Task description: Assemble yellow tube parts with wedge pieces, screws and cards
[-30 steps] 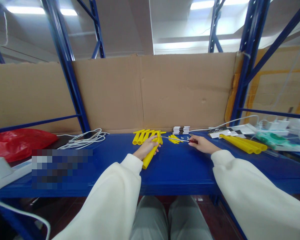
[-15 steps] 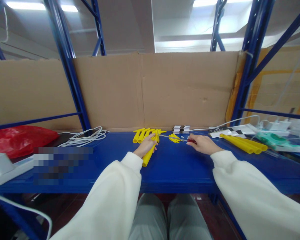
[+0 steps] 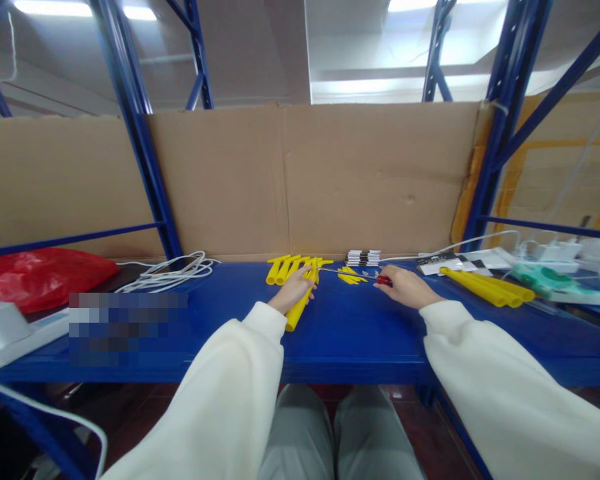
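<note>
From where I stand, everything turns on how two things cross in front of this person. The left hand is curled around a yellow tube, just left of the middle of the blue counter. Its long axis slants, the wide end toward the person and the narrow end away and a little to the right. The right hand pinches the red handle of a screwdriver, whose thin shaft points left, almost straight across, at that narrow end. Whether the tip touches is too small for me to tell. The left hand is the nearer, being on the tube itself; the right is well apart from it, with the shaft bridging the gap.

Now the counting: one tube held, one screwdriver. Just behind the left hand lies a row of yellow pieces, four as far as I can see, partly hidden. Over by the right arm are what look like three yellow cones, side by side. The small yellow strips beneath the shaft overlap too much to count. Behind them sits one white-and-black stack.
</note>
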`<state>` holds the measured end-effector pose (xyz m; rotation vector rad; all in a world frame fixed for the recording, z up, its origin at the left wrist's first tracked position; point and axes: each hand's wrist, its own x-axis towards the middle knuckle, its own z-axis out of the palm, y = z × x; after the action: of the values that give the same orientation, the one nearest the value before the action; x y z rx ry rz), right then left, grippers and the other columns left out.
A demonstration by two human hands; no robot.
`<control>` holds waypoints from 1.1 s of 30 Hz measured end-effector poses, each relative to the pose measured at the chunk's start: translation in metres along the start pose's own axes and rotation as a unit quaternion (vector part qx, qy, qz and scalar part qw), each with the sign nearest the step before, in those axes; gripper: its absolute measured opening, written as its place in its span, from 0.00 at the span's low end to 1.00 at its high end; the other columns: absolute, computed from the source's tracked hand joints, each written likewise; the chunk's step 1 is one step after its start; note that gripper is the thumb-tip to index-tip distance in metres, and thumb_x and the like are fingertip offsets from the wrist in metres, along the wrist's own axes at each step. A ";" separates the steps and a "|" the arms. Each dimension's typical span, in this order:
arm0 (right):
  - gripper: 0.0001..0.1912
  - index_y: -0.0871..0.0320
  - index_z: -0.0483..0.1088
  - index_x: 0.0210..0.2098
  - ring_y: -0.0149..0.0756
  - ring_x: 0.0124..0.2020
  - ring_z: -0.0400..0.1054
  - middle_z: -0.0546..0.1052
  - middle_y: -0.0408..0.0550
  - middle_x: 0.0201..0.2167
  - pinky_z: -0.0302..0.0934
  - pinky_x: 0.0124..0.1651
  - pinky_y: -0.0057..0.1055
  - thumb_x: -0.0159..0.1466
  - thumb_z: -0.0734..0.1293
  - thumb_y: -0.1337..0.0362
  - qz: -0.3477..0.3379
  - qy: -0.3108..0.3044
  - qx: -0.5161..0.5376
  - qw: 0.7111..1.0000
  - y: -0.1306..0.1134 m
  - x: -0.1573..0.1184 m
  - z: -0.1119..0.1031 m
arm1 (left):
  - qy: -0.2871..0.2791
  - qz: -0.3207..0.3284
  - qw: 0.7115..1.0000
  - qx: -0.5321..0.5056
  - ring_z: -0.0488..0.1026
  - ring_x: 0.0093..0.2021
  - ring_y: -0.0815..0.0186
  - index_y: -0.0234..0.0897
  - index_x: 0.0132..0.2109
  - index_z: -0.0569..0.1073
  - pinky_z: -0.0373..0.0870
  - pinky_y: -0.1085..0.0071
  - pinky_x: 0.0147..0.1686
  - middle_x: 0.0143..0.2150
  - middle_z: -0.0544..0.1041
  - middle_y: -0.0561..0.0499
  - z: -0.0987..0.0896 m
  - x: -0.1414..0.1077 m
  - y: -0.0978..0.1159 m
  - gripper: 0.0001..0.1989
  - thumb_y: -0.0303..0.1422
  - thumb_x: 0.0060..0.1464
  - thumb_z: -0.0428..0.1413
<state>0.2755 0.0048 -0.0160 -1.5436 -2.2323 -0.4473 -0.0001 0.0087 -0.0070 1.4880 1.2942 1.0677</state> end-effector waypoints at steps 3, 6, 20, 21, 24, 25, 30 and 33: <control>0.08 0.58 0.72 0.36 0.43 0.41 0.73 0.78 0.57 0.39 0.64 0.45 0.34 0.65 0.63 0.62 -0.009 0.002 0.011 1.000 0.001 0.000 0.002 | 0.002 -0.002 1.000 -0.003 0.67 0.21 0.73 0.36 0.68 0.61 0.63 0.79 0.19 0.38 0.77 0.44 0.000 0.002 -0.002 0.30 0.25 0.59 0.53; 0.09 0.58 0.73 0.36 0.45 0.43 0.73 0.77 0.58 0.39 0.64 0.48 0.36 0.66 0.62 0.62 -0.028 0.001 0.024 0.999 0.001 0.001 0.003 | 0.001 -0.001 1.000 -0.002 0.67 0.22 0.73 0.36 0.69 0.60 0.64 0.79 0.19 0.37 0.76 0.45 0.000 0.003 -0.003 0.30 0.25 0.60 0.53; 0.10 0.56 0.71 0.43 0.46 0.37 0.76 0.81 0.54 0.35 0.60 0.35 0.32 0.66 0.62 0.59 0.051 -0.068 -0.040 0.996 -0.009 -0.002 -0.005 | -0.002 0.007 1.000 -0.003 0.66 0.20 0.73 0.37 0.68 0.62 0.63 0.78 0.19 0.33 0.76 0.48 -0.002 0.004 -0.004 0.29 0.26 0.60 0.54; 0.10 0.57 0.71 0.42 0.47 0.37 0.76 0.81 0.55 0.35 0.60 0.35 0.32 0.66 0.62 0.59 0.048 -0.070 -0.030 0.996 -0.009 -0.002 -0.005 | -0.003 0.010 1.000 -0.001 0.67 0.20 0.73 0.37 0.68 0.63 0.63 0.78 0.19 0.33 0.76 0.49 -0.002 0.005 -0.004 0.29 0.25 0.60 0.54; 0.11 0.58 0.72 0.40 0.47 0.37 0.76 0.81 0.56 0.35 0.61 0.37 0.33 0.67 0.61 0.58 0.033 -0.063 0.003 0.997 -0.008 -0.002 -0.005 | -0.006 0.019 1.000 -0.008 0.67 0.20 0.73 0.37 0.67 0.63 0.64 0.78 0.20 0.33 0.77 0.48 -0.003 0.007 -0.007 0.29 0.26 0.59 0.55; 0.12 0.58 0.73 0.39 0.47 0.37 0.76 0.81 0.56 0.35 0.61 0.37 0.33 0.67 0.60 0.58 0.025 -0.058 0.012 0.998 -0.007 -0.002 -0.005 | -0.006 0.020 1.000 -0.009 0.67 0.20 0.73 0.37 0.67 0.63 0.64 0.78 0.20 0.34 0.77 0.48 -0.003 0.007 -0.007 0.30 0.27 0.59 0.55; 0.14 0.56 0.73 0.35 0.43 0.36 0.75 0.81 0.54 0.35 0.61 0.37 0.33 0.68 0.59 0.56 0.002 -0.027 0.007 1.000 -0.004 -0.004 -0.004 | 0.001 0.021 1.000 0.002 0.67 0.20 0.73 0.35 0.67 0.63 0.64 0.78 0.20 0.34 0.77 0.47 -0.003 0.006 -0.006 0.29 0.27 0.59 0.55; 0.12 0.54 0.71 0.34 0.44 0.36 0.74 0.80 0.53 0.34 0.59 0.35 0.32 0.67 0.62 0.55 0.015 -0.008 -0.019 1.000 -0.004 -0.005 -0.006 | 0.009 0.018 1.000 0.018 0.67 0.19 0.74 0.35 0.67 0.63 0.64 0.79 0.19 0.32 0.76 0.49 -0.001 0.002 -0.002 0.29 0.24 0.60 0.53</control>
<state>0.2743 -0.0030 -0.0135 -1.6038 -2.2212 -0.4714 -0.0014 0.0110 -0.0081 1.5363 1.3100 1.0883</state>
